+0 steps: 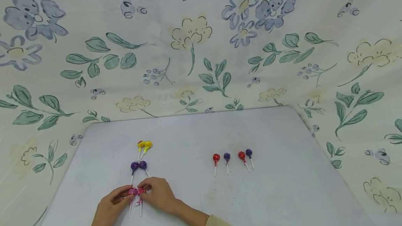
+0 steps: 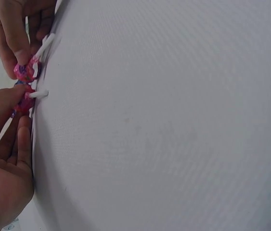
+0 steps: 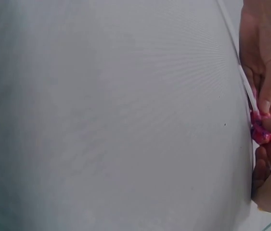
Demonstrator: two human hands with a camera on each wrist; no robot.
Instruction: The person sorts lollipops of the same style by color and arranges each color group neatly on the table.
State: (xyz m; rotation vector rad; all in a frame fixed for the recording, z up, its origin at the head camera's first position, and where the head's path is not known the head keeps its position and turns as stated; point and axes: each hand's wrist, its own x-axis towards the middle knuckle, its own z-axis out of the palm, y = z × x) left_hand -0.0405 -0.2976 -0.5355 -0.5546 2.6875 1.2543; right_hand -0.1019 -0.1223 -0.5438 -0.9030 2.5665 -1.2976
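Observation:
Two pink lollipops lie side by side at the front left of the white table, heads close together and sticks toward the front. My left hand [image 1: 110, 204] pinches the left pink lollipop [image 1: 132, 191] by its wrapped head. The head of the right pink lollipop [image 1: 141, 190] sits between the thumb and fingers of my right hand [image 1: 161, 195]. Both wrist views show the hands facing each other over the two heads. Just beyond are two purple lollipops [image 1: 134, 165], with their heads nearly touching. Farther back, two yellow lollipops [image 1: 147, 144] lie with heads together.
On the right half of the white table [image 1: 282, 191] lie a red lollipop [image 1: 216, 157], a purple one [image 1: 227, 156], another red one [image 1: 241, 155] and another purple one [image 1: 248, 152]. Floral cloth [image 1: 176, 90] rises behind the table and surrounds its sides.

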